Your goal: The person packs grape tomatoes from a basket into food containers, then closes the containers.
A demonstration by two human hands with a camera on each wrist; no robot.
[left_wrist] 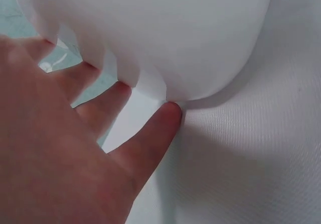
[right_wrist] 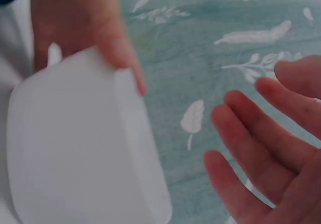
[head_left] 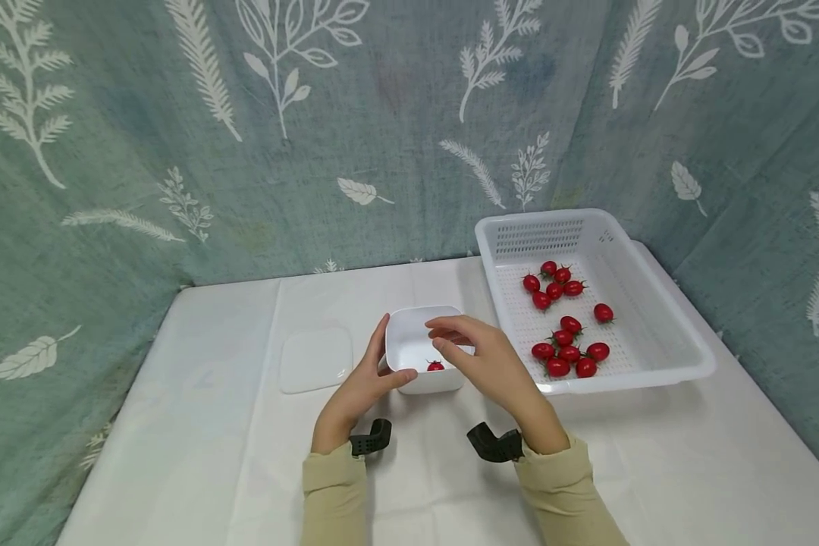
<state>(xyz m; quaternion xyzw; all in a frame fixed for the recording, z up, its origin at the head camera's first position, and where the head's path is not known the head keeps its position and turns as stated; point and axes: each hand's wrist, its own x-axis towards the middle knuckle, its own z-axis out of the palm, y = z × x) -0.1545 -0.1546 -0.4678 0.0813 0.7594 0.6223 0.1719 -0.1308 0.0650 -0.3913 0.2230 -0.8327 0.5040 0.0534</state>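
Container [head_left: 431,383], white, with cherry tomato [head_left: 434,366]; left hand [head_left: 359,390] gripping its side; right hand [head_left: 497,365] above, thumb and fingers apart.

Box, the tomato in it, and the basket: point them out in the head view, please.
Box [head_left: 431,384]: head view, outer front wall.
Tomato [head_left: 435,366]: head view, its visible upper part.
Basket [head_left: 638,297]: head view, inner right wall.
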